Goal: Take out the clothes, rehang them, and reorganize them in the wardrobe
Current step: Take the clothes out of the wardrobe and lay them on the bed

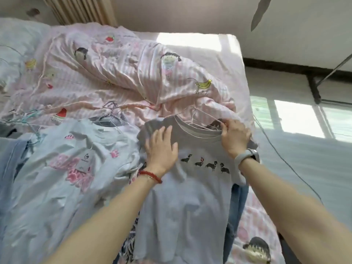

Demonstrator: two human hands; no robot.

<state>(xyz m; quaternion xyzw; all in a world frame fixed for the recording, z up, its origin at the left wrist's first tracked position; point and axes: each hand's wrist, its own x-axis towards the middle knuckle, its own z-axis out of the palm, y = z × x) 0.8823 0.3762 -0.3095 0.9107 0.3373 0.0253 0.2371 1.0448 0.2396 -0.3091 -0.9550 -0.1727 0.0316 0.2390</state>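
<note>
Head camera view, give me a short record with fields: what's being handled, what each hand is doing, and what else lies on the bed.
garment: grey t-shirt with a row of small dogs, lying flat on the bed
hanger: white wire hanger, partly inside the collar
left hand: fingers spread, pressing the shoulder area
right hand: pinching collar and hanger wire
beside it: pale blue t-shirt with pink paw prints, price tag attached
beyond: pink striped cartoon-print duvet
</note>
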